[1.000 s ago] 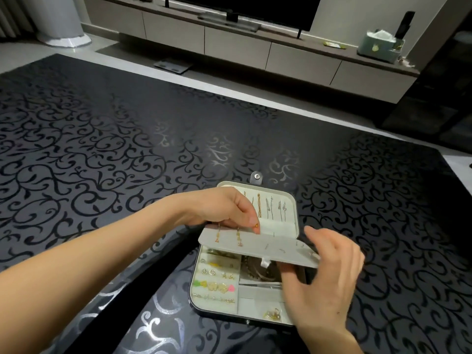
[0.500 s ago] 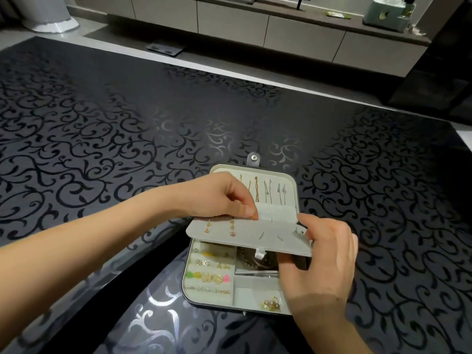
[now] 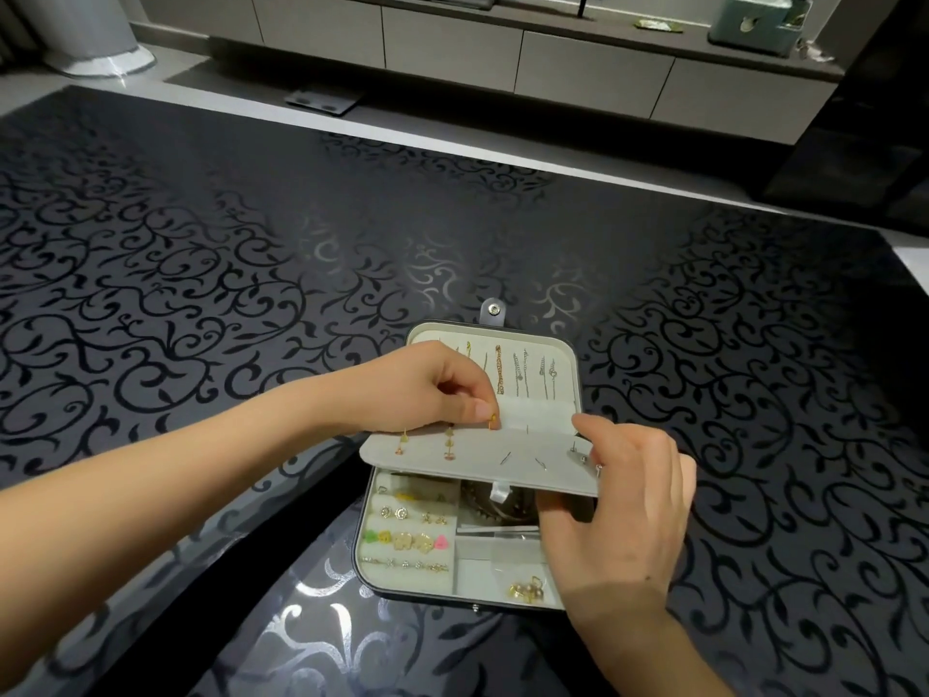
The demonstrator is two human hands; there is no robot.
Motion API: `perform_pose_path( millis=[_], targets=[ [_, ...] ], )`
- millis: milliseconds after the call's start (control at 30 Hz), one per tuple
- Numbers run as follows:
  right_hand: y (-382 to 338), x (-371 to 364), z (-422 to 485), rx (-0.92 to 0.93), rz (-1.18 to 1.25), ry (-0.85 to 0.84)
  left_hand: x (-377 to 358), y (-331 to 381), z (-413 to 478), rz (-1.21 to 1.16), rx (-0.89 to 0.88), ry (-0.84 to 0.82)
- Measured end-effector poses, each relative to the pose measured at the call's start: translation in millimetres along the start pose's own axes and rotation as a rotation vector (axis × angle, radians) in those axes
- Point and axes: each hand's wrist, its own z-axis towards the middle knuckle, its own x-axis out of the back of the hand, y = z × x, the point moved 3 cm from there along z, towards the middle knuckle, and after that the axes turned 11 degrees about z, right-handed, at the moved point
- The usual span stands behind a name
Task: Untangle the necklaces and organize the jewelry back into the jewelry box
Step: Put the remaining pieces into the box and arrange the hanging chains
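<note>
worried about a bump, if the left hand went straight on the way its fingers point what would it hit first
Probably the right hand: the left hand, pinching a small gold earring, points along the top edge of the flap toward that hand's thumb. Depth is unclear.

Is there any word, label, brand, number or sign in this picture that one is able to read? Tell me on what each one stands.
No text can be read.
jewelry box: no lettering shows on it.
snap button on its tab: any marking is too small to tell.
green box on the far cabinet: no legible print.
</note>
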Motion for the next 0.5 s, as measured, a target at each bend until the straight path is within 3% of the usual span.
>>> perform_pose_path(
  millis=[500],
  targets=[
    [-2.0,0.4,1.2,-0.009,-0.023,0.005,3.5,2.9,2.2,0.205,-0.037,0.015]
  ],
)
